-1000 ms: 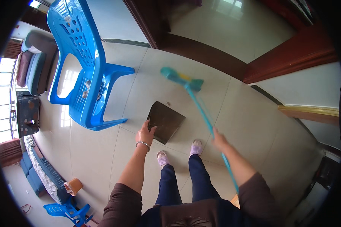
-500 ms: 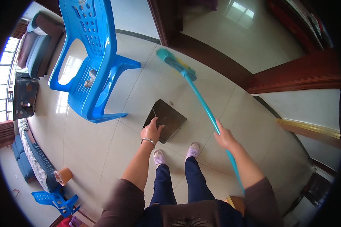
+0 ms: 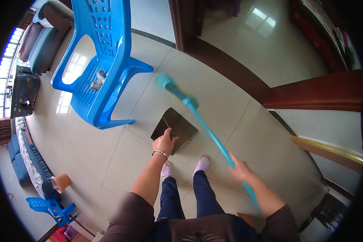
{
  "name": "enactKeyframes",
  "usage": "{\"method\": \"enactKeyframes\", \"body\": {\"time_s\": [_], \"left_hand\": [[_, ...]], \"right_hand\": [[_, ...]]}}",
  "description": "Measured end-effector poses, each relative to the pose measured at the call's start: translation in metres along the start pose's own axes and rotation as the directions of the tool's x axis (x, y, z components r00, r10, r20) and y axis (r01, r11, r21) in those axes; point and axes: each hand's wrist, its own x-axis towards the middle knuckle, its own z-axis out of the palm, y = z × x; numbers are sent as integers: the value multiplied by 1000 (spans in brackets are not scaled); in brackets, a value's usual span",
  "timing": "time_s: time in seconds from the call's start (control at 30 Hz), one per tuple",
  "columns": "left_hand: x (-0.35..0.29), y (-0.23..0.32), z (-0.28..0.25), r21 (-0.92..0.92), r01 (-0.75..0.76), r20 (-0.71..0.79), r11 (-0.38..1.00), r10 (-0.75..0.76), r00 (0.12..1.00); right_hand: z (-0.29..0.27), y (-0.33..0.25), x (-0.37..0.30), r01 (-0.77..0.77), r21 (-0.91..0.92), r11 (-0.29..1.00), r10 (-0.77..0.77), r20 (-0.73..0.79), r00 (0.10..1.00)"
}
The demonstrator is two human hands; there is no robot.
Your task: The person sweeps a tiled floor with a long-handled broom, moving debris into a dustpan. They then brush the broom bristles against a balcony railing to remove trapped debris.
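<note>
Both arms [image 3: 148, 177] outstretched, right hand [image 3: 241, 170] wrapping broom handle [image 3: 212, 137].

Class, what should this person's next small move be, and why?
Perhaps draw the broom head toward the dustpan: it is apart, on the far side, while the left hand holds the dustpan and the right hand grips the broom handle.

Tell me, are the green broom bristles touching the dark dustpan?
Apart. The head view shows a strip of pale floor between the green bristles and the dark dustpan.
</note>
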Motion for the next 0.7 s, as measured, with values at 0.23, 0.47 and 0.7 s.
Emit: {"method": "enactKeyframes", "body": {"time_s": [0.23,0.47,0.7], "left_hand": [[4,3,-2,42,-54,-33,998,55,998],[2,0,-3,14,9,25,1000,-10,1000],[3,-2,3,29,-12,-30,999,13,999]], "right_hand": [[-50,-16,106,-2,-55,998,-11,-241,970],[33,6,39,-27,-8,1000,27,53,998],[-40,9,20,-23,-101,995,20,-28,999]]}}
